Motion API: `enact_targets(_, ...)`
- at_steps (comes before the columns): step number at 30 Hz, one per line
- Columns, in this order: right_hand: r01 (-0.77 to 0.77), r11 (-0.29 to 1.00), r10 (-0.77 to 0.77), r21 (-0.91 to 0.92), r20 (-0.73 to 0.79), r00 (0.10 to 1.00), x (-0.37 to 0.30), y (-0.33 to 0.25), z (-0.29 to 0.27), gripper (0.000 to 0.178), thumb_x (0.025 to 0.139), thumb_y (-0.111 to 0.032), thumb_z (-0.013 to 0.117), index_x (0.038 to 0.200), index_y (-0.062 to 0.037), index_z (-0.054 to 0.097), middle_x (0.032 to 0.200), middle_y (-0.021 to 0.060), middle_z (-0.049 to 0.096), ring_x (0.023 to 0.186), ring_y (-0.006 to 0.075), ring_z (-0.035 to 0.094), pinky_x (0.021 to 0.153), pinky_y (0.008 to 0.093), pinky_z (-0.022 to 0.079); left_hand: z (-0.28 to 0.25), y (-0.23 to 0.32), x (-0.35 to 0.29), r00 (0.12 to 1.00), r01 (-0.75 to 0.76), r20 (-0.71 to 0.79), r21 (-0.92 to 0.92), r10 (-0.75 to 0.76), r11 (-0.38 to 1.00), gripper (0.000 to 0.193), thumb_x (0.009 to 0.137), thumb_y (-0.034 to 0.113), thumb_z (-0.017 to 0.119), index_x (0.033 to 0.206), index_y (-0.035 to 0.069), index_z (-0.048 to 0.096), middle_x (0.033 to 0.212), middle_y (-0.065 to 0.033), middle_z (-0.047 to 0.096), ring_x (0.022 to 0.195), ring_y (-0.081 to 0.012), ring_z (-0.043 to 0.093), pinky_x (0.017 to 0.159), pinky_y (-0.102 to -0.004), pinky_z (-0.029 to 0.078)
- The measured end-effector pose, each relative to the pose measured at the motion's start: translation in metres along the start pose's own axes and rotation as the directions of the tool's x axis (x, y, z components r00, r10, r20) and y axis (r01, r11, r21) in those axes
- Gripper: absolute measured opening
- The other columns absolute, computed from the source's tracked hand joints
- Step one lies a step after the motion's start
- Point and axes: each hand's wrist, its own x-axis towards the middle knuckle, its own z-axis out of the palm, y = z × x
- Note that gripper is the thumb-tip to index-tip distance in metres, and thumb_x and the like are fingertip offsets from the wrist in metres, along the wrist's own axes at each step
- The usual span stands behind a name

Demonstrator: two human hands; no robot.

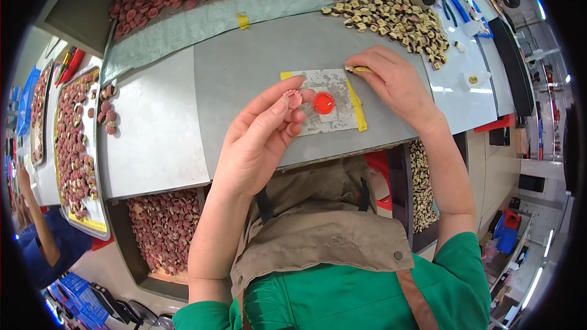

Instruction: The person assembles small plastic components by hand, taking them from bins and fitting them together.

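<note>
The left hand (260, 137) pinches a small pink ridged disc (295, 98) between thumb and fingertips, just left of the round red fixture (324, 102). Beyond the fixture, the right hand (394, 82) grips a small yellowish piece (361, 69).

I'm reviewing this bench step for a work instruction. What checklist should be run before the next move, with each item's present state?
1. Left hand grips a small pink cap at its fingertips: ok.
2. Red round seat on the taped metal plate is uncovered: ok.
3. Pink cap is beside the seat, not yet over it: ok.
4. Right hand holds a small yellowish piece at the plate's upper right corner: ok.
5. Which way the cap faces: cannot tell.
6. Pile of cream-and-dark pieces lies near the right hand: ok.
</note>
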Motion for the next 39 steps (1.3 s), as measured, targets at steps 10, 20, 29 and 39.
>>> enact_targets(10, -0.131, 0.991, 0.129, 0.018, 0.070, 0.989, 0.008, -0.005, 0.004, 0.020, 0.087, -0.008, 0.065, 0.105, -0.0018, 0.060, 0.096, 0.0103, 0.058, 0.083, 0.0226, 0.059, 0.076, 0.0314, 0.051, -0.011, 0.000, -0.003, 0.999, -0.025, -0.029, -0.137, 0.021, 0.990, 0.040, 0.101, 0.014, 0.049, 0.136, -0.005, 0.044, 0.121, -0.0147, 0.060, 0.098, -0.0138, 0.062, 0.088, -0.0265, 0.052)
enact_targets(20, -0.197, 0.980, 0.195, 0.020, 0.075, 0.978, 0.008, -0.012, 0.009, 0.027, 0.086, -0.009, 0.067, 0.112, -0.0033, 0.060, 0.099, 0.0087, 0.058, 0.088, 0.0204, 0.060, 0.078, 0.0309, 0.051, -0.014, -0.001, -0.006, 0.998, -0.061, -0.029, -0.098, 0.058, 0.993, 0.039, 0.099, 0.017, 0.055, 0.135, 0.001, 0.049, 0.118, -0.0077, 0.061, 0.105, -0.0146, 0.060, 0.091, -0.0268, 0.049)
enact_targets(29, -0.274, 0.959, 0.270, 0.072, 0.063, 0.961, 0.005, -0.020, 0.008, 0.022, 0.088, -0.008, 0.063, 0.108, -0.0013, 0.061, 0.098, 0.0100, 0.060, 0.091, 0.0226, 0.061, 0.082, 0.0315, 0.050, -0.019, -0.002, -0.008, 0.998, -0.069, -0.012, -0.136, 0.068, 0.988, 0.038, 0.099, 0.015, 0.054, 0.134, 0.001, 0.049, 0.119, -0.0077, 0.061, 0.102, -0.0127, 0.060, 0.091, -0.0266, 0.049)
enact_targets(39, -0.084, 0.991, 0.080, 0.107, 0.042, 0.996, 0.003, -0.054, 0.006, 0.019, 0.085, -0.004, 0.062, 0.104, -0.0025, 0.062, 0.093, 0.0116, 0.059, 0.089, 0.0287, 0.059, 0.079, 0.0364, 0.048, -0.011, -0.008, -0.013, 0.980, -0.196, -0.028, 0.008, 0.196, 0.981, 0.037, 0.098, 0.010, 0.056, 0.133, 0.002, 0.050, 0.118, -0.0032, 0.059, 0.101, -0.0100, 0.060, 0.090, -0.0246, 0.048)
